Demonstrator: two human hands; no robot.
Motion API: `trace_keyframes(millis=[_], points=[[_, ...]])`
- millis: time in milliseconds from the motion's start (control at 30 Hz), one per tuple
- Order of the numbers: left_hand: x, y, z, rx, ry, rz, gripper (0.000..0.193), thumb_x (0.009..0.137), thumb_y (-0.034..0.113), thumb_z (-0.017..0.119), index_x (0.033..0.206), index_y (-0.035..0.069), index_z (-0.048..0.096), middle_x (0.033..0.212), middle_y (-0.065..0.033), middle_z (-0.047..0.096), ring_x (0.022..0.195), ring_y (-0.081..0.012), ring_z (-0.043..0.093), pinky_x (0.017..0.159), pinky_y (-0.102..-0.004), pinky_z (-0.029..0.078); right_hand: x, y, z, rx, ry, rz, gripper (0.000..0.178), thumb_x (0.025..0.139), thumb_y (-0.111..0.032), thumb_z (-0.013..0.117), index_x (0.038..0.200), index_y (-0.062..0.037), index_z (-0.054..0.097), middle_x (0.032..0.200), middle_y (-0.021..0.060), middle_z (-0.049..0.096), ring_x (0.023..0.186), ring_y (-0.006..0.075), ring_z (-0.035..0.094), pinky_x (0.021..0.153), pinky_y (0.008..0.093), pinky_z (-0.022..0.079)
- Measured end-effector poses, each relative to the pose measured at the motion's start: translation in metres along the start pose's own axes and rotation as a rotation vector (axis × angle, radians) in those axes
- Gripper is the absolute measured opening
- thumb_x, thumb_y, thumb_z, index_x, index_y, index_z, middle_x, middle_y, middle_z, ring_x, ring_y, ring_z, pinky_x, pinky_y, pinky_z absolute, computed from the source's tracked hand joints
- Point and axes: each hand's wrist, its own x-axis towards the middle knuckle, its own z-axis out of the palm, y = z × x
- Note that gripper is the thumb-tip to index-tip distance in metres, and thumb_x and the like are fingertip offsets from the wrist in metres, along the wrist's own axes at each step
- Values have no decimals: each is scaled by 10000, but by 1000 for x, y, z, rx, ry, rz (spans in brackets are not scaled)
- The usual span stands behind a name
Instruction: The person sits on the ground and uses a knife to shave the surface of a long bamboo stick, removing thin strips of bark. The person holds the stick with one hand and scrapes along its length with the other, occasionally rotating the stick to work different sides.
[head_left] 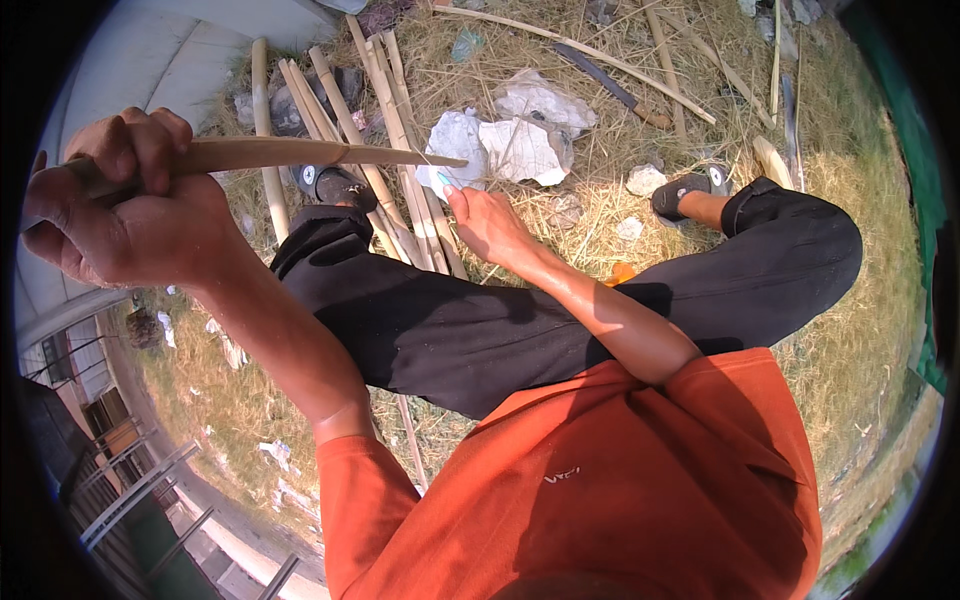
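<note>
My left hand (120, 215) is raised at the upper left, fist closed around a long tan bamboo strip (300, 153). The strip runs to the right, and its thin tip ends over a white scrap. My right hand (487, 225) reaches forward past my knee. Its fingers are stretched out, resting on a bundle of split bamboo slats (400, 150) beside a crumpled white sheet (455, 140). A small teal spot shows at its fingertips. I sit cross-legged in black trousers (480, 330), an orange shirt and dark sandals (335, 185).
Dry straw covers the ground (870, 330). A long dark blade with a wooden handle (610, 85) lies at the back among thin bamboo sticks. More crumpled white sheets (535, 125) and stones lie nearby. A pale concrete slab (170, 60) is at upper left, green netting (915, 180) at right.
</note>
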Motion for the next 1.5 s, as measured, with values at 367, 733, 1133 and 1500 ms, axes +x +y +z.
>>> trace_keyframes(millis=[367, 733, 1133, 1500], points=[[-1, -3, -7, -75, -4, -11, 169, 980, 224, 435, 813, 202, 448, 579, -89, 416, 390, -122, 303, 429, -299, 338, 23, 30, 14, -15, 57, -76, 543, 998, -326, 333, 802, 84, 630, 696, 331, 582, 688, 478, 600, 688, 524, 462], [-3, 4, -16, -142, -39, -170, 356, 898, 319, 467, 594, 148, 401, 581, 20, 364, 465, -97, 258, 484, -279, 223, 4, 13, -5, 33, 64, -136, 495, 1007, -349, 369, 786, 46, 569, 626, 265, 537, 607, 453, 528, 615, 500, 410], [5, -8, -23, -108, 36, -122, 378, 913, 327, 453, 597, 121, 419, 562, 6, 354, 449, -105, 255, 485, -285, 233, -7, -24, -12, 51, 89, -169, 512, 1003, -340, 376, 759, 62, 579, 642, 297, 547, 642, 481, 556, 620, 521, 431], [4, -3, -18, -66, -11, -120, 389, 935, 288, 403, 581, 139, 342, 553, 8, 317, 421, -97, 236, 444, -278, 216, -6, -30, -9, 71, 54, -174, 498, 1001, -325, 374, 762, 74, 550, 637, 272, 542, 632, 453, 555, 632, 506, 432]])
